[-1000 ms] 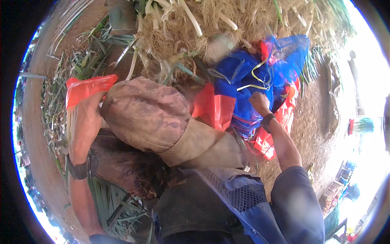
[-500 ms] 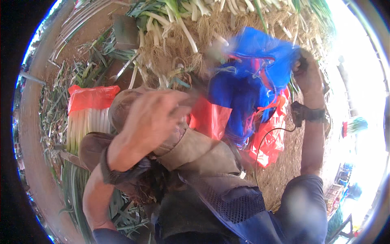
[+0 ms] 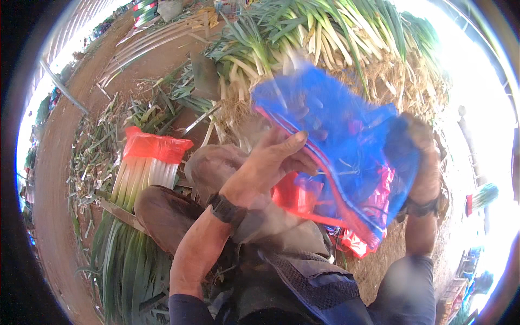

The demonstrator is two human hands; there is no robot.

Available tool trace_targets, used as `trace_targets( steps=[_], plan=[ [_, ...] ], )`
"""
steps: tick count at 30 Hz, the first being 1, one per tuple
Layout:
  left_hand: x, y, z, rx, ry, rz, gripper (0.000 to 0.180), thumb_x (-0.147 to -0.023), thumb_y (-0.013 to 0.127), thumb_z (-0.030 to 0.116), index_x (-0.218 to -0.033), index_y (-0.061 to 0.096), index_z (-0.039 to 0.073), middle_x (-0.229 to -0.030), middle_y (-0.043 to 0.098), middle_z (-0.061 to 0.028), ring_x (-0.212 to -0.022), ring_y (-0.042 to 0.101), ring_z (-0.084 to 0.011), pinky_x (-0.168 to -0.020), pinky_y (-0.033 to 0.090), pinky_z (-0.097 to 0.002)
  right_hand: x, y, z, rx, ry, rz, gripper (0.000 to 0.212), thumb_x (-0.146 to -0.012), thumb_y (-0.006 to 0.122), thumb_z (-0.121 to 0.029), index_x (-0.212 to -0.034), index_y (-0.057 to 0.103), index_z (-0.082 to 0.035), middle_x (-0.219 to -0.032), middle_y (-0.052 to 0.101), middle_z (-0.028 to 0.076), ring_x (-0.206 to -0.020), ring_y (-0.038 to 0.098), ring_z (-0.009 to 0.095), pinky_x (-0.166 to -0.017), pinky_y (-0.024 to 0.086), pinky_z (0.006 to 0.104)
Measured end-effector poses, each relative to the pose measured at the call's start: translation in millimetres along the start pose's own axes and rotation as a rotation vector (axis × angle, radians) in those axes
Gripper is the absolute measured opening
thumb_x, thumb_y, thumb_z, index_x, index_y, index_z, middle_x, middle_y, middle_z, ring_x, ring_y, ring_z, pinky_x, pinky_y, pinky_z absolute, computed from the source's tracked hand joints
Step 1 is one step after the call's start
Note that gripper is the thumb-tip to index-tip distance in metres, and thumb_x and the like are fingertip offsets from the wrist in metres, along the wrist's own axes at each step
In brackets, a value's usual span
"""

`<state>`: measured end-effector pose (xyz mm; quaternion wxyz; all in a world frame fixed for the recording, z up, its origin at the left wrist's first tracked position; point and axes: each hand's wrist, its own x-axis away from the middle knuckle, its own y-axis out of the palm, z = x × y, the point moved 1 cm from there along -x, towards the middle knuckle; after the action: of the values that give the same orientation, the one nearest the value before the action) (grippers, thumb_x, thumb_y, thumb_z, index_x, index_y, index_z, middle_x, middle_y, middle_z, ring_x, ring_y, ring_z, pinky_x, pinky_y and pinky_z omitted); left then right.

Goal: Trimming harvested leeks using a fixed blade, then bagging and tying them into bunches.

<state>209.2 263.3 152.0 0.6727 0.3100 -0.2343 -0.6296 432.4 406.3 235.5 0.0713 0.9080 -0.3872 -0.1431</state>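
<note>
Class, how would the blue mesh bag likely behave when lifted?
Probably floppy: the blue mesh bag spreads in loose folds between the left hand and right hand. Likely light for its size, since its material looks thin and see-through.

Around your net bag [image 3: 346,135], your left hand [image 3: 273,160] sits at nine o'clock, right hand [image 3: 422,157] at three, the leek pile [image 3: 336,40] at twelve, a leek bundle [image 3: 138,184] at eight.

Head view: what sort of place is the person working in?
Likely a produce trimming and packing spot, though farm or market is unclear: a heap of leeks or long green onions, a similar bundle with red plastic around its end, and scattered leaf trimmings.
</note>
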Motion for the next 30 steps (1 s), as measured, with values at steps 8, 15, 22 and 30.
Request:
trace_targets(
  steps=[8,15,22,30],
  plan=[
    [-1,-38,-4,-0.787,0.202,0.324,0.017,-0.088,0.069,0.013,-0.100,0.069,0.001,-0.090,0.071,-0.0059,-0.076,0.065,-0.0113,-0.068,0.053,-0.0276,-3,-23,92,0.866,0.176,0.021,0.017,-0.085,0.067,-0.011,-0.098,0.063,0.000,-0.083,0.065,0.007,-0.079,0.063,0.016,-0.071,0.050,0.0288],
    [9,-3,-16,-1.185,-0.080,0.196,0.015,-0.085,0.069,0.013,-0.086,0.070,-0.002,-0.064,0.065,-0.0104,-0.059,0.059,-0.0099,-0.055,0.048,-0.0299,7,49,105,0.773,-0.038,-0.384,0.034,-0.080,0.075,-0.023,-0.103,0.063,-0.002,-0.095,0.066,0.015,-0.085,0.065,0.024,-0.074,0.051,0.0354],
    [12,-10,-15,-1.315,-0.087,0.127,0.014,-0.083,0.069,0.010,-0.082,0.068,-0.004,-0.062,0.063,-0.0110,-0.058,0.055,-0.0077,-0.054,0.046,-0.0297,11,32,129,0.755,0.087,-0.513,0.021,-0.085,0.069,-0.021,-0.093,0.065,-0.003,-0.079,0.065,0.017,-0.069,0.064,0.025,-0.063,0.049,0.0374],
    [10,-25,5,-1.229,-0.087,0.310,0.016,-0.081,0.068,0.014,-0.085,0.066,-0.002,-0.069,0.061,-0.0209,-0.065,0.063,-0.0359,-0.059,0.047,-0.0410,23,10,146,0.563,0.249,-0.281,0.019,-0.090,0.062,-0.017,-0.089,0.066,0.001,-0.074,0.067,0.008,-0.070,0.064,0.016,-0.065,0.052,0.0303]
  ],
)
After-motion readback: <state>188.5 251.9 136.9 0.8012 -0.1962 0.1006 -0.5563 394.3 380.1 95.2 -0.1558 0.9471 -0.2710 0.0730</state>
